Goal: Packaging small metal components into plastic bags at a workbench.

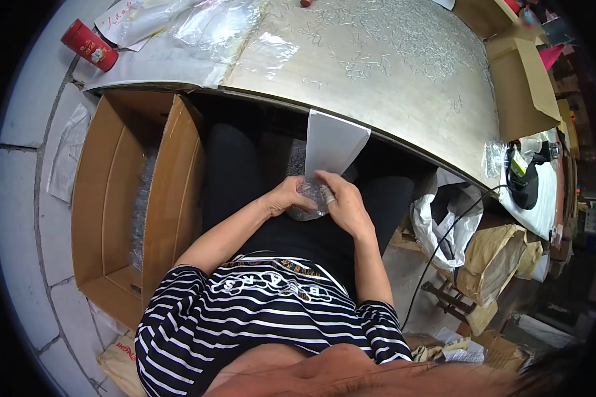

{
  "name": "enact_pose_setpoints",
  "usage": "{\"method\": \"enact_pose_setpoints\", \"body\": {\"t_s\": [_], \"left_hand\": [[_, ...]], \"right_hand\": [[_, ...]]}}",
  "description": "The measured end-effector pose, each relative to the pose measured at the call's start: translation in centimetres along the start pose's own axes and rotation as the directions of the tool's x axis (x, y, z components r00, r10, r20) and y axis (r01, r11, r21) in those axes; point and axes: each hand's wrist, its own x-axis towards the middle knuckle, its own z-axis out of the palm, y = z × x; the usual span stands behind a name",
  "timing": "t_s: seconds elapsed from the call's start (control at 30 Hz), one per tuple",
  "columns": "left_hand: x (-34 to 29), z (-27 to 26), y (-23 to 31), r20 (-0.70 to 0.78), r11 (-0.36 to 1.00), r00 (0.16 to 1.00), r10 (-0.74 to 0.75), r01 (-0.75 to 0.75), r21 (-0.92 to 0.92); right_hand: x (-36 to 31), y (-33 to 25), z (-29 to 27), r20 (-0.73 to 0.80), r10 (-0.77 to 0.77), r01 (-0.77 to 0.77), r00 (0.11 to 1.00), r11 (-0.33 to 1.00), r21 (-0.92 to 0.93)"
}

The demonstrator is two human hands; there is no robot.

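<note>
Over my lap, my left hand (290,196) and my right hand (346,204) close in from both sides on a clear, shiny bundle (309,192) that looks like a plastic bag. Its contents are too small to make out. Pale tape or a bandage wraps one finger of my right hand. Just beyond my fingers, a white flat panel (336,144) hangs down from the table's near edge, close to my right fingertips. More glittering, greyish material shows between my knees, partly hidden by the panel and my hands.
Many small bent wire pieces (391,46) lie scattered over the metal-topped table (291,79). An open cardboard box (106,198) stands left, with clear bags inside. A red can (89,45) sits far left. At right are a white bag (444,231), a black cable (437,255) and another carton (520,86).
</note>
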Motion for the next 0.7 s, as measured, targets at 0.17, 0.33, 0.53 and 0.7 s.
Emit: {"method": "enact_pose_setpoints", "body": {"t_s": [0.17, 0.33, 0.53, 0.7], "left_hand": [[-1.7, 1.2, 1.0, 0.051, 0.974, 0.976, -0.213, 0.208, 0.088], [-1.8, 1.0, 2.6, 0.108, 0.988, 0.984, -0.140, 0.146, -0.047], [-1.0, 5.0, 5.4, 0.090, 0.986, 0.990, 0.110, -0.120, 0.118], [-2.6, 5.2, 8.2, 0.064, 0.990, 0.989, 0.137, -0.135, -0.033]], "right_hand": [[0.0, 0.8, 0.1, 0.157, 0.099, -0.104, 0.983, 0.994, 0.024], [-0.1, 1.5, -2.5, -0.030, 0.201, -0.191, 0.979, 0.960, 0.203], [0.0, 2.4, -1.8, 0.017, 0.146, -0.146, 0.989, 0.989, -0.030], [0.1, 1.3, -9.6, -0.213, 0.077, -0.010, 0.974, 0.953, 0.301]]}}
